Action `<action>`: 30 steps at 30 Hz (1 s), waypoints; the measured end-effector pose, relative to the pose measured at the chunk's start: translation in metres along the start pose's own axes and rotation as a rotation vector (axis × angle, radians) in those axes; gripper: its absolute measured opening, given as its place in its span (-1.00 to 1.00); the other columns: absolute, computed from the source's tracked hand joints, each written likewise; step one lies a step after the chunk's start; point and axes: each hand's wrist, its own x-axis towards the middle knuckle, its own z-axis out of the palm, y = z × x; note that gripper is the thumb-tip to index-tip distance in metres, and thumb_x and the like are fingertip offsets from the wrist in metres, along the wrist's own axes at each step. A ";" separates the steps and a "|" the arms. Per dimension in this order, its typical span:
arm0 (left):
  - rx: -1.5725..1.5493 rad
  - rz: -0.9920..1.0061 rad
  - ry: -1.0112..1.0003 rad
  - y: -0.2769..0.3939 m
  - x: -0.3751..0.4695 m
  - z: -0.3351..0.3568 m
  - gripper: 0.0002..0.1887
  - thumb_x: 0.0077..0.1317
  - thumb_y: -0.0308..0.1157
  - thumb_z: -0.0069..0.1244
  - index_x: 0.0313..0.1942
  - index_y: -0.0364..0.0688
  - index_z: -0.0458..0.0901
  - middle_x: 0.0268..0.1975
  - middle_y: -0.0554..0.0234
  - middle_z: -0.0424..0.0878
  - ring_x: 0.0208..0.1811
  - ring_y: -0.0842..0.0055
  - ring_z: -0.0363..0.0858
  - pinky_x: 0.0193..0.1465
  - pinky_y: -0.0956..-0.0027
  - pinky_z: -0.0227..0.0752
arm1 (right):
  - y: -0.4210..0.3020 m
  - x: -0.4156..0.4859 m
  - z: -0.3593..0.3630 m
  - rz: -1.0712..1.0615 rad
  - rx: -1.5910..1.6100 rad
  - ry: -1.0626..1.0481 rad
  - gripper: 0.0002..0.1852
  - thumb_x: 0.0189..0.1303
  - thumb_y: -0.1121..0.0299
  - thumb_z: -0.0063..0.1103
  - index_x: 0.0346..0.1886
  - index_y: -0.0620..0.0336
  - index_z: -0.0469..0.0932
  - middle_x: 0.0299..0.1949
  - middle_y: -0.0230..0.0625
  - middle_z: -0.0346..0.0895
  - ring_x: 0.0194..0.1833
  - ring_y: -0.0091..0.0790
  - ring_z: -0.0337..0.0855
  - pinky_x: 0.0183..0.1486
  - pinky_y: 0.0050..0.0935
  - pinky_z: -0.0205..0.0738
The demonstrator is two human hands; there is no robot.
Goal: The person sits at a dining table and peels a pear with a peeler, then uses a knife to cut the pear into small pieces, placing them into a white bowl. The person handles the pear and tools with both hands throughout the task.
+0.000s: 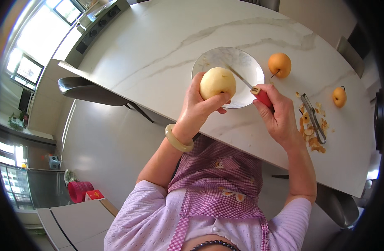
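A peeled pale-yellow pear [215, 82] rests in my left hand [195, 103], the thumb pressed near its dark end. My right hand [276, 114] grips the red handle of a knife [243, 79]. Its narrow blade points up and left beside the pear, and the tip looks blurred. Both hands are over the near side of a wide, shallow white bowl [254, 69] with a grey pattern. The pear and my left hand hide part of the bowl.
Right of the bowl sits an unpeeled orange-brown pear [279, 65]; a smaller-looking one [339, 97] lies farther right. A metal peeler [313, 118] lies among peelings [308, 131] on the marble-patterned table [141, 53]. A dark chair [91, 91] stands at the table's left edge.
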 end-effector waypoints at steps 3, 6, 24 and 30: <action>0.064 0.006 0.087 -0.001 0.002 0.005 -0.47 0.25 -0.36 0.25 0.16 -0.34 0.42 -0.08 0.14 0.67 -0.20 0.47 0.74 -0.28 0.45 0.62 | 0.007 -0.004 0.007 -0.086 -0.073 0.046 -0.72 0.35 0.39 0.29 0.06 0.22 0.51 -0.27 -0.10 0.67 -0.29 -0.05 0.73 -0.25 -0.25 0.59; 0.153 0.024 0.152 -0.005 0.005 0.009 -0.48 0.21 -0.30 0.29 0.04 -0.40 0.45 -0.16 0.14 0.67 -0.27 0.55 0.70 -0.37 0.48 0.62 | 0.009 -0.005 0.010 -0.162 -0.167 0.085 -0.72 0.33 0.38 0.31 0.04 0.21 0.52 -0.27 -0.12 0.68 -0.30 -0.02 0.73 -0.30 -0.21 0.60; 0.521 0.149 0.305 -0.010 -0.006 0.026 -0.54 0.15 -0.31 0.29 -0.12 -0.43 0.46 -0.37 0.02 0.70 -0.38 0.41 0.72 -0.39 0.33 0.58 | 0.008 -0.010 0.013 -0.102 -0.287 0.023 -0.83 0.32 0.47 0.22 -0.11 0.26 0.43 -0.40 -0.09 0.58 -0.37 0.07 0.64 -0.40 -0.09 0.50; 0.798 0.432 0.407 -0.024 -0.004 0.036 -0.54 0.11 -0.34 0.33 -0.15 -0.37 0.42 -0.37 -0.13 0.67 -0.39 0.06 0.69 -0.30 0.16 0.57 | 0.014 -0.011 0.018 -0.076 -0.272 0.026 -0.83 0.36 0.45 0.19 -0.14 0.27 0.39 -0.42 -0.06 0.58 -0.39 0.10 0.63 -0.41 -0.07 0.47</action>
